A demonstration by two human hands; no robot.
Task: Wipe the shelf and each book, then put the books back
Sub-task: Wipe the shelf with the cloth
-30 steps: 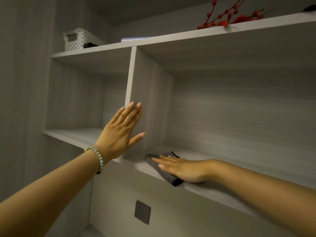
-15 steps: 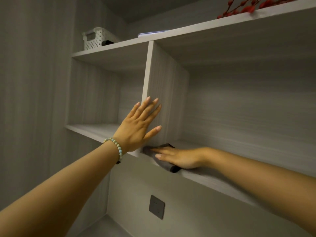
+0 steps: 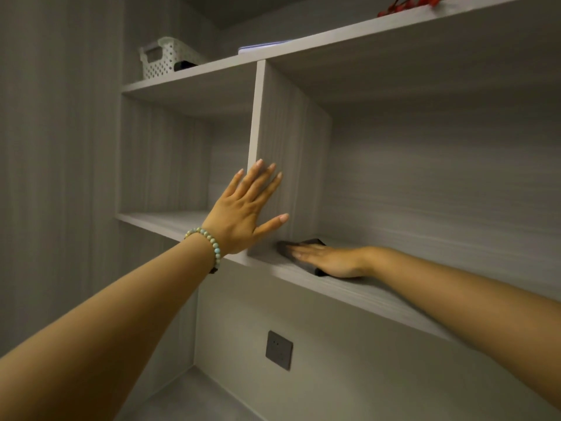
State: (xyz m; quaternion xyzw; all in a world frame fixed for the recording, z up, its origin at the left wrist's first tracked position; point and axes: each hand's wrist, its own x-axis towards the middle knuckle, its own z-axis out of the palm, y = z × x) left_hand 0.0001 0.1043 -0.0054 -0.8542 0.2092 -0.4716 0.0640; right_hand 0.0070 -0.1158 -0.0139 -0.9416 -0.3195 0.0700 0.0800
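Note:
A grey wooden shelf [image 3: 364, 294] runs across the wall, split by an upright divider [image 3: 288, 141]. My right hand [image 3: 329, 259] lies flat, fingers straight, pressing a dark grey cloth [image 3: 291, 247] onto the shelf board in the corner next to the divider. My left hand [image 3: 246, 211], a bead bracelet on its wrist, rests open with spread fingers against the divider's front edge. No books are in sight in the two compartments.
On the top board stand a white perforated basket [image 3: 164, 57], a flat pale item [image 3: 264, 45] and red berry twigs [image 3: 406, 3]. A dark wall socket [image 3: 278, 350] sits below the shelf. A grey side panel closes the left.
My right hand has slid the cloth left along the shelf into the corner by the divider. The left hand stays on the divider; the view has shifted so the shelf appears further right.

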